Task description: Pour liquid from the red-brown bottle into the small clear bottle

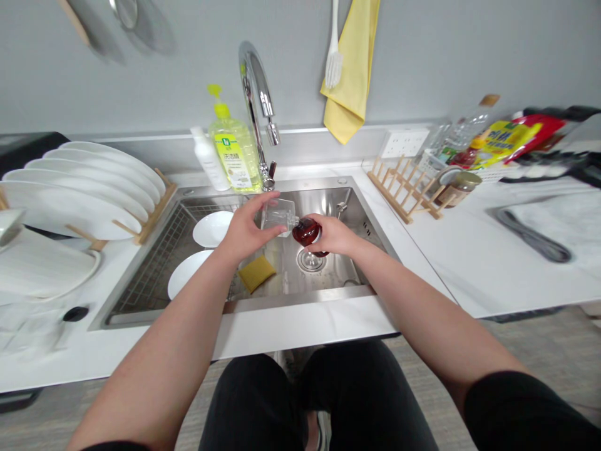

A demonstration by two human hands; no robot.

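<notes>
Over the steel sink, my left hand holds a clear square bottle tipped on its side, its neck pointing right. My right hand grips a dark red-brown bottle, also tilted, with its neck toward the clear one. The two necks meet or nearly touch; whether liquid passes between them I cannot tell. Below, a yellow sponge lies on the sink floor, left of the drain. Two white plates rest at the sink's left side.
Behind the sink stand the faucet, a yellow-green dish soap bottle and a white bottle. White plates in a rack line the left counter. On the right are a wooden rack, a jar and a folded cable.
</notes>
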